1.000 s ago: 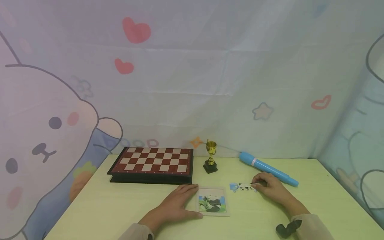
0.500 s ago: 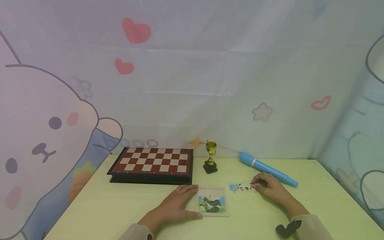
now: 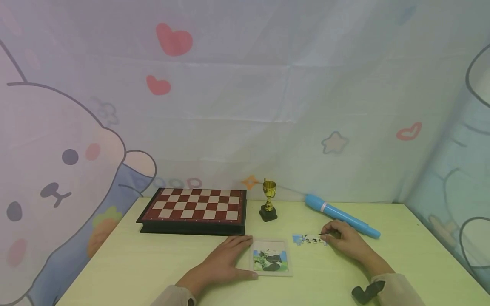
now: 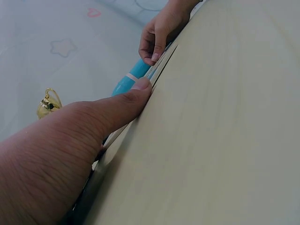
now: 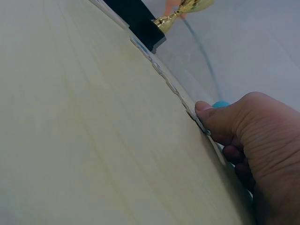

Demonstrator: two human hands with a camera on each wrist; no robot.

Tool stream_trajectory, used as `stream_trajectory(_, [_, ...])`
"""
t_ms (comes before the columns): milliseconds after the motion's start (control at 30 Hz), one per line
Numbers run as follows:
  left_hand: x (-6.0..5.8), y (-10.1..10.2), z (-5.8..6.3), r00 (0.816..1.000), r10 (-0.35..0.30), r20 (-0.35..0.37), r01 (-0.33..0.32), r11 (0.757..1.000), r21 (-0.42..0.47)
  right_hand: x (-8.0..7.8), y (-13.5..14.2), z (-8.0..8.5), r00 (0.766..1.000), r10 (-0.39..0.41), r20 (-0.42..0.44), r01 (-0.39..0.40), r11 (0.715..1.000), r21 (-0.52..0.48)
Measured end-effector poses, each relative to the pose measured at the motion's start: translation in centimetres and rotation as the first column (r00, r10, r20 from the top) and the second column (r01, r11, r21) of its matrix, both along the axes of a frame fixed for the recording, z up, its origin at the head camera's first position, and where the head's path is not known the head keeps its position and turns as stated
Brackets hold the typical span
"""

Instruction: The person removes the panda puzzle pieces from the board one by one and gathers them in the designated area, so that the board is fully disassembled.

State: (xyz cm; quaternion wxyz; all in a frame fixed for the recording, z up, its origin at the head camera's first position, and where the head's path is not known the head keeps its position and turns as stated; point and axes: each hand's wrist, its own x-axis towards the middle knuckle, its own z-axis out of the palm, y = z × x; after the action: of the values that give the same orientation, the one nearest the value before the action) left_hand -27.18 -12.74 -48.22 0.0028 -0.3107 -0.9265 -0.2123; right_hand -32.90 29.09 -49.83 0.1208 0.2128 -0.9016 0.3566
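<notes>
My left hand point(image 3: 223, 263) rests along the left side of a small pale puzzle frame point(image 3: 290, 260), its fingers at the upper left corner and the thumb at the lower left. Inside the frame lies a panda picture point(image 3: 271, 261), its upper part bare. To the right, a short row of joined jigsaw pieces point(image 3: 306, 239), blue and black-and-white, lies flat on the table. At its right end my right hand point(image 3: 346, 243) pinches a piece between thumb and curled fingers. The right wrist view shows the thumb point(image 5: 218, 119) right at the end of the thin row point(image 5: 166, 79).
A red-and-white chessboard box point(image 3: 197, 208) stands behind my left hand. Beside it is a small gold trophy point(image 3: 269, 199) on a black base. A blue thick pen-shaped object point(image 3: 344, 216) lies behind my right hand. A printed cloth point(image 3: 245, 106) hangs at the table's back edge.
</notes>
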Motion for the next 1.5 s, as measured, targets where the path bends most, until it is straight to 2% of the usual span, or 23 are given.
stream_trajectory(167, [-0.1, 0.0, 0.0, 1.000, -0.004, -0.004, 0.004, 1.000, -0.001, 0.1, -0.1, 0.1, 0.999, -0.020, -0.028, 0.019, 0.999, -0.049])
stream_trajectory(233, [-0.1, 0.0, 0.0, 1.000, -0.004, -0.005, 0.004, 1.000, -0.001, 0.1, -0.2, 0.0, 0.997, -0.022, -0.075, 0.017, 0.998, -0.063])
stream_trajectory(300, [-0.1, 0.0, 0.0, 1.000, -0.005, -0.008, 0.005, 1.000, -0.005, 0.0, -0.5, 0.0, 0.987, -0.005, -0.159, -0.003, 0.999, -0.050])
stream_trajectory(367, [-0.1, 0.0, 0.0, 1.000, -0.006, -0.009, 0.006, 1.000, -0.006, -0.2, -1.1, 0.0, 0.967, 0.020, -0.253, -0.023, 1.000, -0.010])
stream_trajectory(467, [0.0, 0.0, 0.1, 1.000, -0.007, -0.008, 0.007, 1.000, -0.004, -0.1, -2.6, 0.3, 0.915, 0.096, -0.392, -0.066, 0.994, 0.089])
stream_trajectory(533, [0.1, 0.0, 0.2, 1.000, -0.005, -0.004, 0.005, 1.000, -0.001, 0.2, -4.0, 0.5, 0.898, 0.123, -0.422, -0.069, 0.988, 0.142])
stream_trajectory(600, [0.1, 0.1, 0.3, 1.000, -0.004, -0.005, 0.004, 1.000, -0.002, 0.7, -5.8, 0.7, 0.892, 0.155, -0.424, -0.083, 0.979, 0.184])
stream_trajectory(733, [0.1, 0.1, 0.4, 1.000, -0.003, -0.012, 0.003, 1.000, -0.006, 1.9, -9.8, 0.8, 0.909, 0.196, -0.368, -0.111, 0.965, 0.238])
stream_trajectory(833, [0.0, 0.0, 0.3, 1.000, -0.006, -0.012, 0.006, 1.000, -0.007, 2.4, -12.4, 0.7, 0.905, 0.252, -0.344, -0.159, 0.948, 0.276])
stream_trajectory(967, [0.0, 0.0, 0.2, 1.000, -0.012, -0.012, 0.012, 1.000, 0.002, 2.4, -14.8, 0.7, 0.885, 0.326, -0.332, -0.227, 0.925, 0.304])
stream_trajectory(1233, [-0.2, 0.0, -0.3, 1.000, -0.011, -0.001, 0.011, 1.000, 0.011, 1.9, -16.5, 0.5, 0.877, 0.391, -0.280, -0.292, 0.895, 0.338])
stream_trajectory(1500, [-0.2, -0.2, -0.2, 1.000, -0.017, -0.013, 0.017, 1.000, 0.019, 2.0, -16.7, 0.9, 0.829, 0.466, -0.310, -0.396, 0.879, 0.265])
